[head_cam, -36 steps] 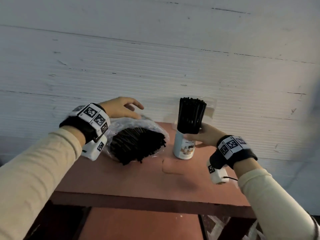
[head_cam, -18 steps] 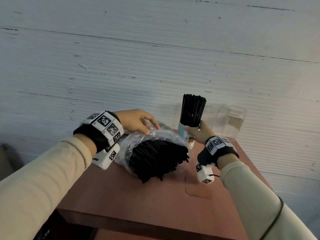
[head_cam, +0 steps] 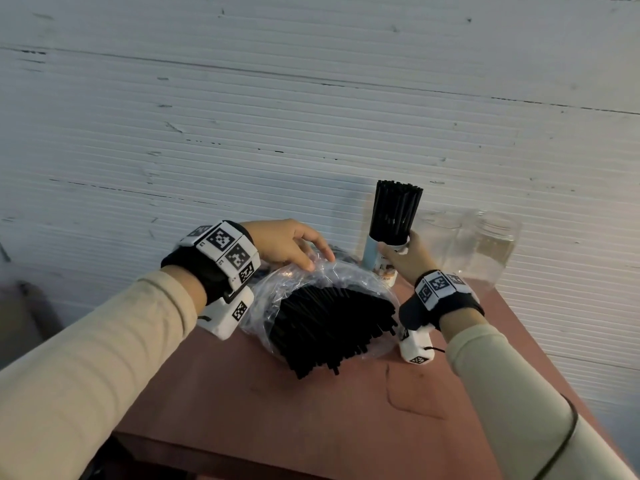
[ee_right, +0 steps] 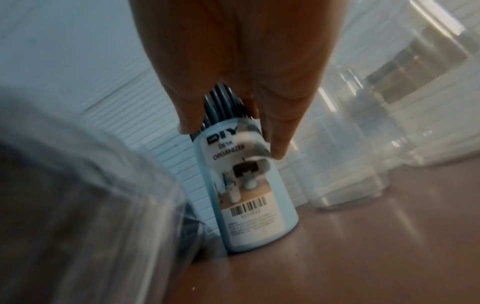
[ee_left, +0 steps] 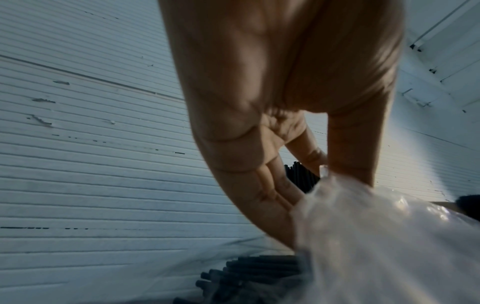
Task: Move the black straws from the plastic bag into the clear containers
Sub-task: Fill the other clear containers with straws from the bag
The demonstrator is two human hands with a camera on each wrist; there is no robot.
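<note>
- left hand (head_cam: 287,242) lies flat-fingered on the bag (head_cam: 322,306), pinning it to the table (head_cam: 346,410).
- right hand (head_cam: 405,258), at its 3 o'clock, grips the straws (head_cam: 394,213), steadying them in the container (ee_right: 249,179).

Bare table (head_cam: 346,410) open from 5 to 7 o'clock of the plastic bag (head_cam: 311,282). Wall (head_cam: 311,116) closes off 12. At 1 o'clock the straw-filled container (head_cam: 375,261) stands just beside the bag; two empty clear jars (head_cam: 485,247) crowd 2 o'clock.
</note>
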